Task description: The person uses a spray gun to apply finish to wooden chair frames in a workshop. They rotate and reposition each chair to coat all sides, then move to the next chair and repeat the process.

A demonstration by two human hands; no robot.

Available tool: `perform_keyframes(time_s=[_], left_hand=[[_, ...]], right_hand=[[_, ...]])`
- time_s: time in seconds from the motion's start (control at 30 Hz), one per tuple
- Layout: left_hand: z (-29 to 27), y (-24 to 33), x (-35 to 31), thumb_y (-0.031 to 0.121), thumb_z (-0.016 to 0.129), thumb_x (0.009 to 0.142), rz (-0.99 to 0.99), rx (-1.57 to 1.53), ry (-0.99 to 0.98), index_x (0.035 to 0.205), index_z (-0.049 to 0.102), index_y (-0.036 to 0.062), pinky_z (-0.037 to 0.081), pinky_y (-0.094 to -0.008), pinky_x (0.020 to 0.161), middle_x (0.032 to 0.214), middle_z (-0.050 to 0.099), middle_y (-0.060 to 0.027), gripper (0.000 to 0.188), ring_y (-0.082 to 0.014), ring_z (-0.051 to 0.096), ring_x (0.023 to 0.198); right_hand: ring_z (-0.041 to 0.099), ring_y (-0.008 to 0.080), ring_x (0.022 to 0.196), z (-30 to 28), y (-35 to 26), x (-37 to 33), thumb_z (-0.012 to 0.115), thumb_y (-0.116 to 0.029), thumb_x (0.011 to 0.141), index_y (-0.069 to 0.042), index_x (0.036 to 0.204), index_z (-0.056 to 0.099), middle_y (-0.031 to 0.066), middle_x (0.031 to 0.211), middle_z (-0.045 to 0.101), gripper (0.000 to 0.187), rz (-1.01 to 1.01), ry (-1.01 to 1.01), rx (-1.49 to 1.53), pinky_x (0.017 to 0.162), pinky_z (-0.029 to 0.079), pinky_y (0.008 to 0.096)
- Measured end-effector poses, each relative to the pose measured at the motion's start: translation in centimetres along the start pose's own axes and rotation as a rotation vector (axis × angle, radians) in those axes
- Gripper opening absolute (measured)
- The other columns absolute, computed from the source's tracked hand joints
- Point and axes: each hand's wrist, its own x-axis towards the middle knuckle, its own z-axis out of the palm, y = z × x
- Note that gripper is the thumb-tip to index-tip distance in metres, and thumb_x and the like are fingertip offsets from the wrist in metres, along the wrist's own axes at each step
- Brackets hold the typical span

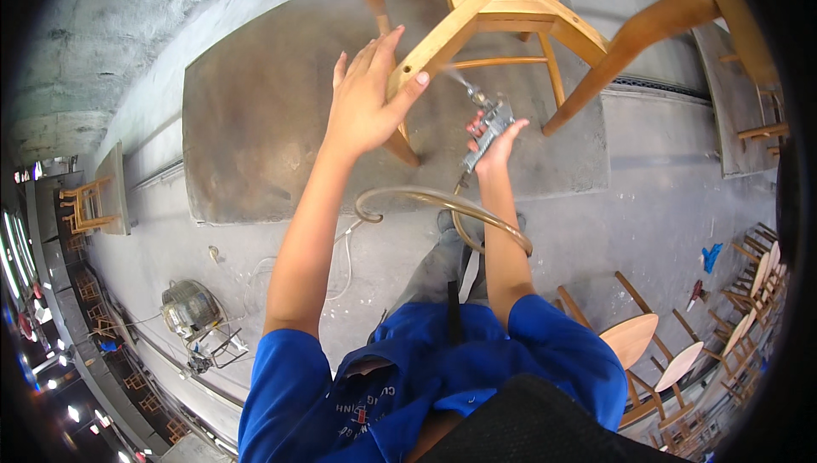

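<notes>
A light-brown wooden chair (459,27) stands at the top of the view, and its legs reach down to a large stained brown board (281,114). At the near end of one of its rails, my left hand (362,110) holds the wood between thumb and stretched fingers. A metal spray gun (491,127) is in the grip of my right hand (502,148), below the rail. Its nozzle points up and left, and a pale mist leaves it close to the chair. From the handle a translucent brown hose (442,199) loops over my right forearm.
A compressor-like machine (189,308) sits on the grey floor at left, with thin tubing nearby. Several chairs with pale seats (631,340) crowd the lower right. Another chair (85,205) stands by a board at far left. A blue cloth (711,256) lies on the right.
</notes>
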Motion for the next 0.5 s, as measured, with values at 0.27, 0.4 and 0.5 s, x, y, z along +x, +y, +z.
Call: perform_keyframes(time_s=[0.27,0.4,0.5], left_hand=[[-0.7,-0.2,-0.2,0.052,0.053,0.095,0.008,-0.085,-0.023,0.143,0.046,0.007,0.017,-0.0593,0.115,0.138,0.054,-0.021,0.066,-0.0358,0.046,0.134],[-1.1,-0.2,-0.5,0.046,0.051,0.097,-0.02,-0.11,-0.073,0.141,0.048,0.0056,0.018,-0.0547,0.117,0.138,0.055,-0.019,0.06,-0.0332,0.047,0.132],[-1.9,-0.6,-1.4,0.043,0.05,0.099,-0.055,-0.123,-0.087,0.14,0.05,0.0051,0.019,-0.0518,0.119,0.138,0.056,-0.0171,0.056,-0.032,0.048,0.132]], right_hand=[[0.059,0.0155,0.07,-6.9,5.5,2.3,0.01,-0.09,0.081,-0.009,0.091,0.059,0.0014,0.072,0.058,0.095,0.082,0.188,-0.107,0.049,0.029,0.0252],[0.059,0.0162,0.071,-9.4,7.7,5.2,0.011,-0.09,0.083,-0.011,0.092,0.059,0.0021,0.072,0.059,0.093,0.143,0.141,0.069,0.05,0.031,0.0279],[0.06,0.0169,0.07,-11.3,8.8,4.3,0.011,-0.089,0.083,-0.01,0.091,0.06,0.0023,0.071,0.059,0.093,0.121,0.178,0.062,0.05,0.033,0.0283]])
